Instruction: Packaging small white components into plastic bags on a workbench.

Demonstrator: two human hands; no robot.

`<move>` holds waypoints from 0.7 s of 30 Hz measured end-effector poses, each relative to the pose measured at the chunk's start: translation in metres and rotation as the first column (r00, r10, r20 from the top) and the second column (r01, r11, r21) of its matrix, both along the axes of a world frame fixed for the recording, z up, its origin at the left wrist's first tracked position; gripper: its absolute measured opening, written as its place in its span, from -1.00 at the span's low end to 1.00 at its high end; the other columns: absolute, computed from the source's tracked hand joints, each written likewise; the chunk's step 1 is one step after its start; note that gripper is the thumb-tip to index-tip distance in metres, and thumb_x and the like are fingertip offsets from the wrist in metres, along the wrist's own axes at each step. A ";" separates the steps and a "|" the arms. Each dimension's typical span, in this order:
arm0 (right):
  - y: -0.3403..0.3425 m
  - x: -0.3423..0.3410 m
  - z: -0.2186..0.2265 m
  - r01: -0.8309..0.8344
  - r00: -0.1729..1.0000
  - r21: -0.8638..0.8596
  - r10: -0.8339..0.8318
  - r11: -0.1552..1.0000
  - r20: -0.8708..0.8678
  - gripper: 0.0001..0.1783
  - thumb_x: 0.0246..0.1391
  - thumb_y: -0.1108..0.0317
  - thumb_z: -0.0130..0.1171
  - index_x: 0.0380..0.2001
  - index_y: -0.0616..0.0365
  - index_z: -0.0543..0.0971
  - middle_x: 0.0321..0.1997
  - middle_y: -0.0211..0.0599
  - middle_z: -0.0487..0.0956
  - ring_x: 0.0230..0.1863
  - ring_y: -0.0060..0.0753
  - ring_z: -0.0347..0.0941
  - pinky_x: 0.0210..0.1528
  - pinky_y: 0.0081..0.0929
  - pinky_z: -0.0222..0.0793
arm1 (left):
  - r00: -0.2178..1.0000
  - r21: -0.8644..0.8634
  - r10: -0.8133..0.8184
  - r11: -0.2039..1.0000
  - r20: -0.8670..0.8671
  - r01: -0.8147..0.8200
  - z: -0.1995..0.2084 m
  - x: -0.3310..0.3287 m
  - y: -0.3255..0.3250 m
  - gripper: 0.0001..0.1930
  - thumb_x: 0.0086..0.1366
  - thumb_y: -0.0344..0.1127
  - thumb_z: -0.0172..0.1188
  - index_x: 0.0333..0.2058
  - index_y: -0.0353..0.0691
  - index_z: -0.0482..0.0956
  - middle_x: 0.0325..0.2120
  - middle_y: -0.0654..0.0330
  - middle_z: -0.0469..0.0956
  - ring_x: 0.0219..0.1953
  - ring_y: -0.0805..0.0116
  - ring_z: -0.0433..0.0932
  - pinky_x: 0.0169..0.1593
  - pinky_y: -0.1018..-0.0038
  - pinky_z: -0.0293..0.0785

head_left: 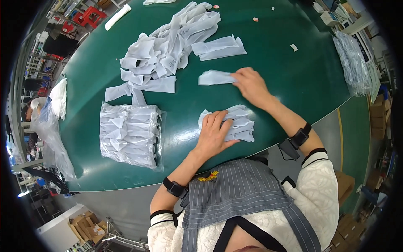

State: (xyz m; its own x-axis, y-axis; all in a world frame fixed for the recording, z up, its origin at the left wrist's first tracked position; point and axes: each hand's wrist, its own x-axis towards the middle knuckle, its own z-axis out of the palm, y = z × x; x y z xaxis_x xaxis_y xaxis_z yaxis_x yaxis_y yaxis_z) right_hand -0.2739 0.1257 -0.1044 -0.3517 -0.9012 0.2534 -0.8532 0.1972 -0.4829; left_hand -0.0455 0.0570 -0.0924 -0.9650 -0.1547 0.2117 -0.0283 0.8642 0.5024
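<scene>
My right hand (252,86) pinches one end of a white fabric strip (216,77) between thumb and fingers, and the strip's other end points left above the table. Nearer to me, my left hand (215,133) lies with fingers spread on the left part of a small stack of white fabric strips (241,124), pressing it to the green table (184,147). Just beyond the right hand, another folded white strip (220,48) lies flat. A loose, tangled heap of white strips (168,46) covers the table at the far left.
To the left lies a clear plastic bag (130,136) packed with rows of white strips. A white roll (118,17) sits near the far left edge. Small scraps (294,48) are scattered at the right. Plastic sheeting (54,138) hangs past the left edge; plastic-wrapped bundles (352,63) stand beyond the right edge.
</scene>
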 end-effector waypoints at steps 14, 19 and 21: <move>0.065 0.062 0.027 -0.309 0.951 0.183 0.301 0.933 0.071 -0.21 -0.04 0.15 0.30 0.20 0.30 0.28 0.20 0.04 0.30 0.23 0.04 0.18 0.28 -0.10 0.09 | 0.997 0.172 0.048 0.984 -0.064 -0.036 -0.014 0.011 -0.005 -0.24 -0.28 -0.21 0.56 -0.08 -0.27 0.36 0.27 -0.20 0.09 0.34 -0.19 0.04 0.28 0.00 0.12; 0.070 0.070 0.040 -0.363 0.929 0.282 0.367 0.888 0.041 0.12 -0.25 0.06 0.44 0.31 0.28 0.10 0.29 0.19 0.13 0.29 0.18 0.09 0.35 0.01 -0.01 | 0.999 0.186 -0.014 0.982 -0.047 0.023 -0.014 0.008 -0.009 -0.24 -0.26 -0.24 0.55 -0.06 -0.26 0.32 0.27 -0.21 0.09 0.35 -0.20 0.03 0.29 0.02 0.12; 0.066 0.071 0.040 -0.393 0.915 0.322 0.400 0.861 0.048 0.17 -0.30 0.05 0.47 0.33 0.26 0.08 0.30 0.21 0.10 0.30 0.20 0.07 0.36 0.04 -0.03 | 0.998 0.213 -0.025 0.976 -0.061 0.038 -0.015 0.005 -0.012 -0.25 -0.23 -0.26 0.54 -0.04 -0.26 0.32 0.27 -0.21 0.10 0.35 -0.20 0.03 0.29 0.03 0.11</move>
